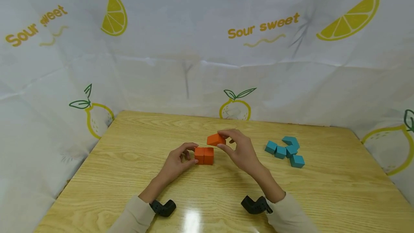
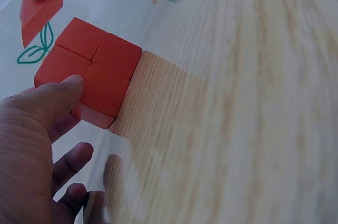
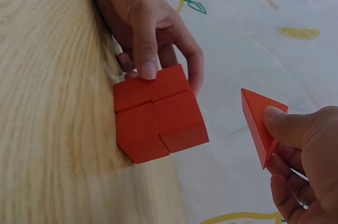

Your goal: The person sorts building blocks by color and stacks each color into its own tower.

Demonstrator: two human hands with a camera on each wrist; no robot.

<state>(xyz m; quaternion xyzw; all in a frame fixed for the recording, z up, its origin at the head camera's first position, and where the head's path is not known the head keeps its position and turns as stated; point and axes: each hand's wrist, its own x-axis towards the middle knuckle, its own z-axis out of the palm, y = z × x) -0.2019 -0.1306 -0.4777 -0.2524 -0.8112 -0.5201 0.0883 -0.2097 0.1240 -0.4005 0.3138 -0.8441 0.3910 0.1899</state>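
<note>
Orange-red cubes [image 1: 204, 156] are stacked two wide and two high on the table, their faces touching. At the stack's left side, my left hand [image 1: 179, 159] grips it between thumb and fingers; the thumb lies on the front face in the left wrist view. My right hand [image 1: 239, 150] pinches an orange-red triangular block [image 1: 215, 140] between thumb and fingertips. In the head view this block appears just above and to the right of the stack. The right wrist view shows a gap between the triangular block [image 3: 259, 123] and the stacked cubes [image 3: 158, 118].
Several blue blocks [image 1: 280, 152], some touching, lie to the right of my right hand on the wooden table [image 1: 136, 132]. A white cloth [image 1: 168, 46] with lemon prints hangs behind and at the sides. A black wrist camera [image 1: 257, 205] is on each sleeve.
</note>
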